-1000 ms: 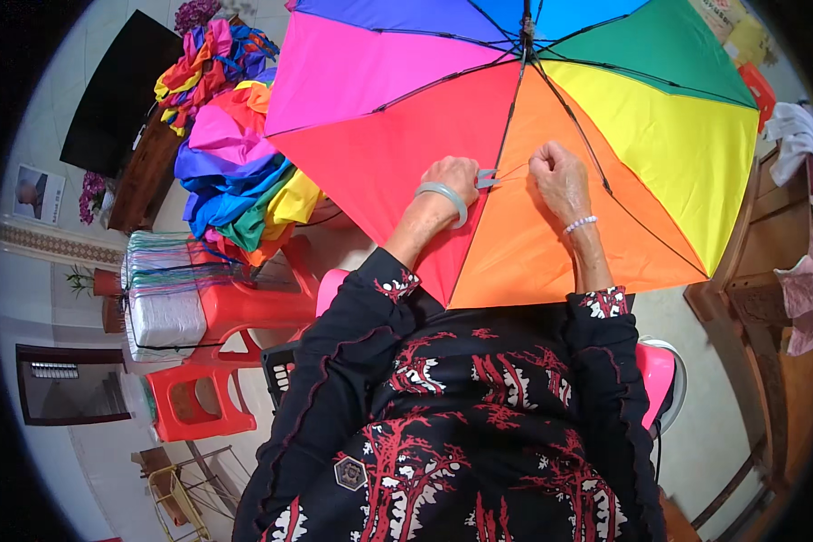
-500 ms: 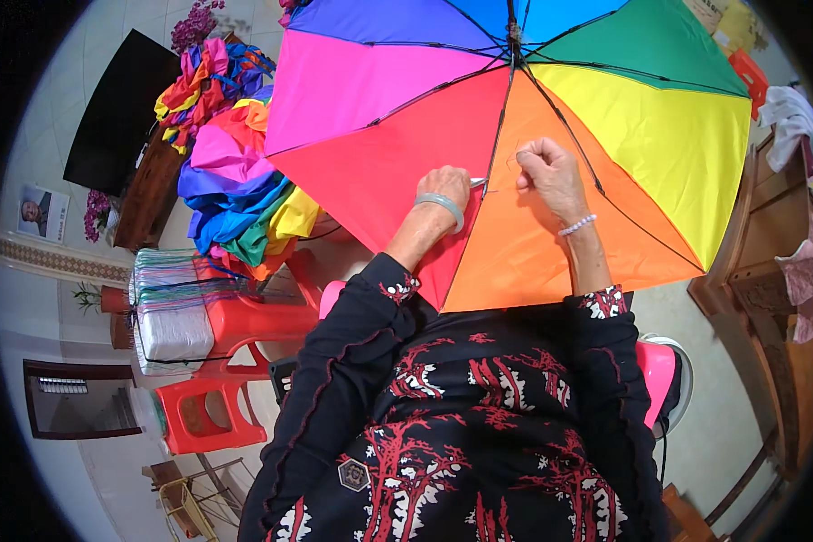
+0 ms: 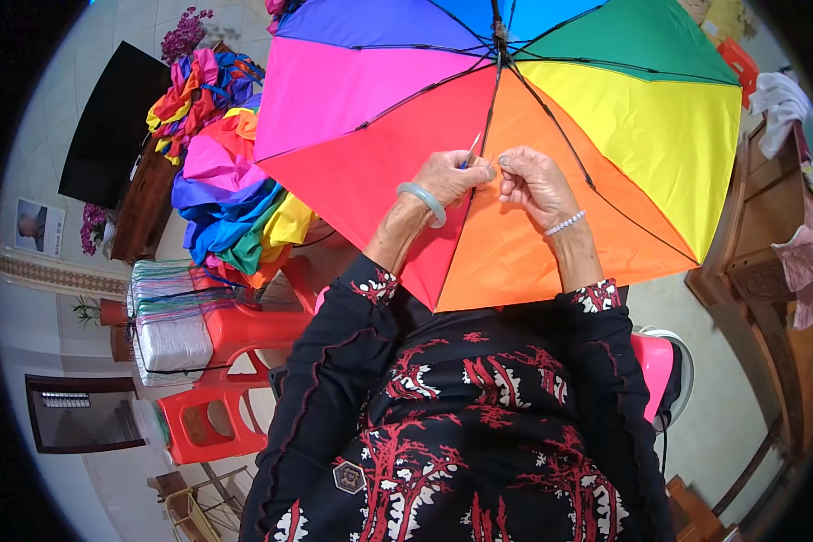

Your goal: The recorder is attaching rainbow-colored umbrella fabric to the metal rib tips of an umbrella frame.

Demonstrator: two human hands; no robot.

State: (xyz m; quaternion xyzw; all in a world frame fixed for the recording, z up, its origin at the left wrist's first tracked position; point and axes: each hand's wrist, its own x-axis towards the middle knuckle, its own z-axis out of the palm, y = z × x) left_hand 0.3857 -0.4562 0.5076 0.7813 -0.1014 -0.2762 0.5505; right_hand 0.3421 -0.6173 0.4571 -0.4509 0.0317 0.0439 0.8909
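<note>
A rainbow-coloured umbrella (image 3: 388, 135) lies opened across my lap, its inner side with black ribs toward me. Over the seam between its red and orange panels, my two hands are close together, fingertips nearly touching. My left hand (image 3: 449, 176), with a pale green bangle, is closed round a small pointed metal tool (image 3: 473, 150); a bit of blue shows at its base and its tip points up. My right hand (image 3: 535, 181), wearing a beaded bracelet, has thumb and forefinger pinched together. What that pinch holds is too small to make out.
Heaps of rainbow fabric (image 3: 230, 203) lie at the left, by red plastic stools (image 3: 212, 425) and a white wrapped bundle (image 3: 172, 339) with coloured strands. A black screen (image 3: 113, 122) stands behind them. Carved wooden furniture (image 3: 759, 253) is at the right.
My hands have come together over the seam. The pointed tool in my left hand has swung from sideways to upward. The umbrella has shifted slightly left in view.
</note>
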